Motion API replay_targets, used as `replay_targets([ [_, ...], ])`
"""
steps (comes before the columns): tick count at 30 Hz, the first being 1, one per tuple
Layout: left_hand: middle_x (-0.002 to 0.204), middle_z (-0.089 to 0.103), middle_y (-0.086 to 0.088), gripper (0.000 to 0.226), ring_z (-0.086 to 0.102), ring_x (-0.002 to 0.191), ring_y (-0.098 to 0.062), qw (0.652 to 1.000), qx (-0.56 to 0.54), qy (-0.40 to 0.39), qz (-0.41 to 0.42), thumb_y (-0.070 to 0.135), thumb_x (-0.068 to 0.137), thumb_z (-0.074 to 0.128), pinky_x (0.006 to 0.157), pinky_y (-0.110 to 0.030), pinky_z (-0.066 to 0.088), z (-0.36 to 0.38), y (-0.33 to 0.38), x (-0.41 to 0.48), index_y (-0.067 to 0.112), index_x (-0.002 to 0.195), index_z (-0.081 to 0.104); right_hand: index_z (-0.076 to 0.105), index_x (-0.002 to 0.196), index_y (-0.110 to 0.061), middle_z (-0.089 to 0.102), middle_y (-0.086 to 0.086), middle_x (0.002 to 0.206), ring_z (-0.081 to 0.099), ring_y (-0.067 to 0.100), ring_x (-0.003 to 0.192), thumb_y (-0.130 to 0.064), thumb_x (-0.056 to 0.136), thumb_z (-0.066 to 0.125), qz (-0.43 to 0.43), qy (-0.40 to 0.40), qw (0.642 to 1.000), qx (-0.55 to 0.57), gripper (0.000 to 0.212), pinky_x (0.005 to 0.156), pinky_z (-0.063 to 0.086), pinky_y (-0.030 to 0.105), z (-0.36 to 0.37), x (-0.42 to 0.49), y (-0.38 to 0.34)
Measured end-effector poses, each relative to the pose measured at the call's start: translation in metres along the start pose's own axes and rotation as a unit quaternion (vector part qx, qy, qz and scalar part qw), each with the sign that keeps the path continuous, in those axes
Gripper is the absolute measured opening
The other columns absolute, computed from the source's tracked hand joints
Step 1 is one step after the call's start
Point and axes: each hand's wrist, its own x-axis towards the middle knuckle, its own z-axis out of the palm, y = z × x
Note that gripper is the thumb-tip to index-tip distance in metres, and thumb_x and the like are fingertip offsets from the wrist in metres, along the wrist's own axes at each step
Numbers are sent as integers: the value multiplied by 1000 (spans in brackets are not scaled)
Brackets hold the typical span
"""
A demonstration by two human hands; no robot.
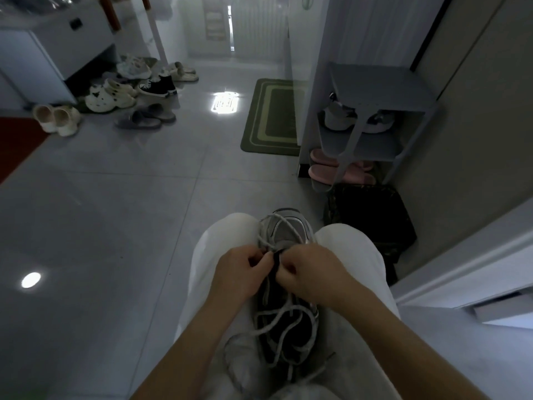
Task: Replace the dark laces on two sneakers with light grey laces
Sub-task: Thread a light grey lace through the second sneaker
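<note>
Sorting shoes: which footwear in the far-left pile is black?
The black high-top sneakers with white soles, at the pile's right; the clogs beside them are cream, the slippers nearer grey.

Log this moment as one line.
sneaker: on lap | left hand, right hand: fingers pinch light grey lace mid-shoe | lacing unfinished

The left hand (242, 272) and right hand (314, 269) sit right over the middle of the sneaker (285, 236), so the eyelets there are covered. The right one pinches the dark lace (276, 261). The left's fingertips are tucked under, and I can't tell which strand it's got. The ends of the light grey lace (292, 228) get lost in the dim lap. A grey lump (236, 368) at the lap's left side is too murky to call. A dark bag (372, 215) is half hidden behind the right knee. The red mat (17, 142) is chopped off by the frame's left edge.
</note>
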Motion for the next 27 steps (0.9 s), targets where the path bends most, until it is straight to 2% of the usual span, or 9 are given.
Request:
replay_targets([
  [3,58,61,-1,29,51,53,-9,1000,-5,-7,-7,32,83,65,54,-25,40,-1,-1,4,10,64,63,36,50,-17,37,1,47,36,14,46,-23,82,56,-40,-43,995,81,38,47,27,26,-11,-23,6],
  [6,81,64,3,11,60,71,-8,1000,-27,-4,7,32,80,67,66,-24,49,0,5,0,25,78,59,47,51,-13,42,0,46,38,10,45,-25,90,55,-11,-41,988,147,41,49,31,26,-14,-22,23],
  [9,103,48,7,30,48,93,-6,987,47,-16,152,30,80,63,81,-17,40,1,17,-7,34,109,56,55,54,-24,51,-6,51,47,5,51,-31,97,48,62,30,973,222,43,58,39,28,-15,-15,42],
  [12,105,46,2,22,39,95,-13,944,182,-37,271,36,78,62,81,-27,42,3,28,-9,27,98,67,60,58,-32,56,-2,55,47,4,51,-26,96,50,76,45,957,276,39,55,38,25,-14,-20,49],
  [14,112,46,1,16,41,98,-17,938,217,-52,264,36,79,65,79,-31,43,0,33,-8,24,88,67,53,54,-31,51,-6,51,44,5,50,-24,93,54,81,62,959,265,40,53,35,24,-11,-27,50],
  [16,120,41,3,20,38,106,-17,934,234,-87,255,32,80,61,83,-28,39,-4,34,-6,25,98,64,47,54,-24,46,-10,47,40,4,48,-25,91,56,99,69,959,255,39,51,32,21,-8,-34,49],
  [20,127,33,5,21,33,113,-18,914,293,-160,230,36,82,57,87,-26,33,-6,45,-3,25,98,63,59,68,-4,52,4,56,43,7,51,-27,91,55,90,30,969,229,32,53,36,25,0,-46,45],
  [23,132,35,5,19,32,119,-18,903,315,-142,257,41,82,56,90,-28,31,-7,48,0,25,88,64,67,80,-17,56,-5,72,51,8,64,-35,87,54,38,80,985,145,24,61,43,24,-1,-55,36],
  [27,147,19,2,39,21,133,-22,883,342,-208,244,42,81,54,106,-36,27,-8,46,-1,34,119,53,60,77,-27,52,-7,80,50,11,64,-35,71,51,-90,80,993,-17,14,53,38,21,5,-69,24],
])
